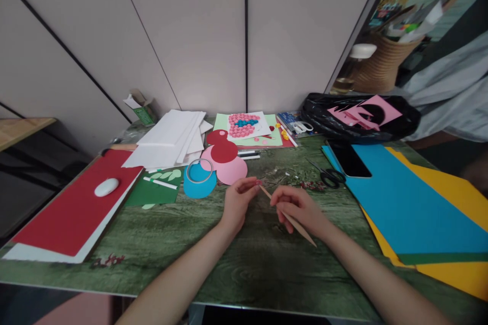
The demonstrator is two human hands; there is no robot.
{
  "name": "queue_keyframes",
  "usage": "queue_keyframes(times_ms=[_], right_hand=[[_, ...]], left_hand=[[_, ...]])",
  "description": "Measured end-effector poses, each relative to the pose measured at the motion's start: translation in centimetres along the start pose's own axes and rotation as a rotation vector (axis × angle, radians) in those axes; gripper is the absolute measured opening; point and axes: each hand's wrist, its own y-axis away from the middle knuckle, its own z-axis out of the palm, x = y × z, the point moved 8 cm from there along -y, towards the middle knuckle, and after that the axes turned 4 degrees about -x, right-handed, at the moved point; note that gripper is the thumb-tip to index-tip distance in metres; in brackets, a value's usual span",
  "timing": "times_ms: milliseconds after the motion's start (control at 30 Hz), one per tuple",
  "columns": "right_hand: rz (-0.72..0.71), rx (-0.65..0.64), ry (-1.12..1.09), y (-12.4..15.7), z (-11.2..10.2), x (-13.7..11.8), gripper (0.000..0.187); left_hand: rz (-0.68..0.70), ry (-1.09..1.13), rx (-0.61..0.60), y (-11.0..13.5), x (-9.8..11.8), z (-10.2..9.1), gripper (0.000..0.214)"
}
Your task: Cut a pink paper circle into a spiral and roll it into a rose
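Observation:
Both my hands meet over the middle of a green table (244, 259). My right hand (299, 208) is closed around a thin wooden stick (301, 228) that slants from its fingers down to the right. The stick's upper tip reaches my left hand (238, 200), whose thumb and fingers pinch a tiny red piece (258, 183) at that tip. Just beyond my left hand lie a pink paper circle (234, 170), a red gourd-shaped cutout (222, 148) and a blue paper disc (198, 185) with a tape ring (200, 170) on it.
Red sheet (72, 210) with a white oval object (107, 187) lies at left, white paper stack (171, 139) behind. Blue and yellow sheets (412, 203), a phone (348, 160) and black scissors (331, 176) sit at right. A black bag (358, 117) stands at the back.

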Motion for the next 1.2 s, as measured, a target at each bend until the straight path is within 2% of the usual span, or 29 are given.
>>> queue_keyframes(times_ms=[700,967,1200], right_hand=[[0.007,-0.012,-0.05,0.0,0.1,0.3,0.009],[0.017,0.008,-0.062,0.1,0.2,-0.2,0.008],[0.049,0.016,-0.122,-0.1,1.2,0.4,0.007]], left_hand=[[0.011,-0.038,-0.024,0.2,-0.1,0.3,0.028],[0.079,-0.176,-0.042,0.3,0.9,0.6,0.024],[0.126,-0.23,-0.023,0.4,1.5,0.5,0.02]])
